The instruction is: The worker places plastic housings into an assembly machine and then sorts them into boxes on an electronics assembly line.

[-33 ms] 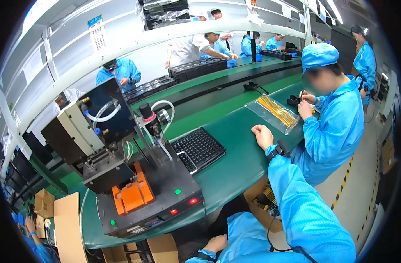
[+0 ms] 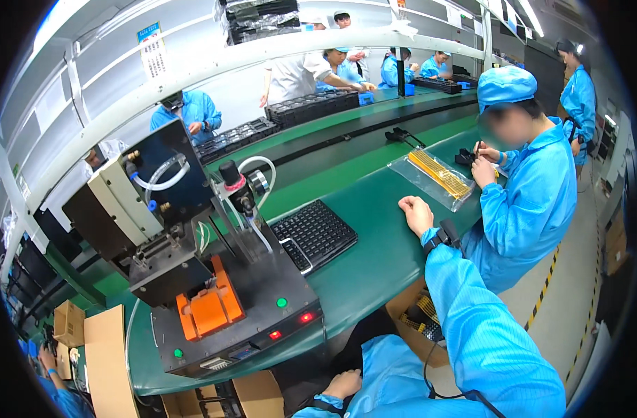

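Note:
My right hand [image 2: 417, 214] rests on the green bench top with its fingers loosely curled and nothing visible in them. Down at my lap lies my left hand [image 2: 345, 383], its fingers mostly out of sight against the blue sleeve and dark clothing. A clear plastic bag holding yellow gridded strips [image 2: 437, 171] lies just beyond my right hand, apart from it. To the left of that hand is a black tray with many small cells [image 2: 325, 237], a phone-like framed piece [image 2: 295, 256] on its near left corner.
At left stands a press machine [image 2: 263, 324] with an orange fixture [image 2: 210, 310], air tubes and lit buttons. A co-worker in blue [image 2: 531, 174] handles a small black part at right. Under the bench sits a cardboard box [image 2: 430, 348]. Other people work across the conveyor.

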`<control>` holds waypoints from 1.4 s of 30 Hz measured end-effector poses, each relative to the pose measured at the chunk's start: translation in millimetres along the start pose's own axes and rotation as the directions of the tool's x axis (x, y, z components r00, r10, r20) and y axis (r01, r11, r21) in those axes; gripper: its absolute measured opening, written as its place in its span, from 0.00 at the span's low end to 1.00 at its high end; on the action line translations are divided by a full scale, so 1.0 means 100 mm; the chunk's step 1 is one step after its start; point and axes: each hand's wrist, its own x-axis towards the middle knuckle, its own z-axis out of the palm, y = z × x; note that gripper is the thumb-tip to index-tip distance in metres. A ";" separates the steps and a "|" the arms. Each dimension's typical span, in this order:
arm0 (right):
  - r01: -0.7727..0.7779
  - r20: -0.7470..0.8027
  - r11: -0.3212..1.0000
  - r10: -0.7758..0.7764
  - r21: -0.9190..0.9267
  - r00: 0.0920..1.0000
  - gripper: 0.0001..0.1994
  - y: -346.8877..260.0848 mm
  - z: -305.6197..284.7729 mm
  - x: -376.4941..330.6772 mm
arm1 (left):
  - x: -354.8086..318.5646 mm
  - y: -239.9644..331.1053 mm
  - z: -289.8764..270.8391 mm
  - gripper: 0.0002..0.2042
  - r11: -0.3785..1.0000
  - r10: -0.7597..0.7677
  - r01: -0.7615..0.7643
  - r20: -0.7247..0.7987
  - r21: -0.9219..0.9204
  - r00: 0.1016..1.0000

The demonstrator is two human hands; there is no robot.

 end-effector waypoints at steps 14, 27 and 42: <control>0.004 -0.048 0.969 0.008 0.245 0.999 0.08 0.11 0.04 0.01 | -0.02 0.12 -0.34 0.20 0.999 0.046 -0.046 0.037 -0.005 0.998; -0.002 -0.087 0.974 0.022 0.226 0.996 0.07 0.06 0.01 0.00 | -0.03 0.12 -0.39 0.19 0.997 0.056 -0.057 -0.010 -0.043 0.998; -0.009 -0.075 0.948 0.034 0.317 0.997 0.09 0.09 0.07 0.02 | -0.02 0.10 -0.34 0.19 0.998 0.051 -0.051 -0.004 -0.047 0.999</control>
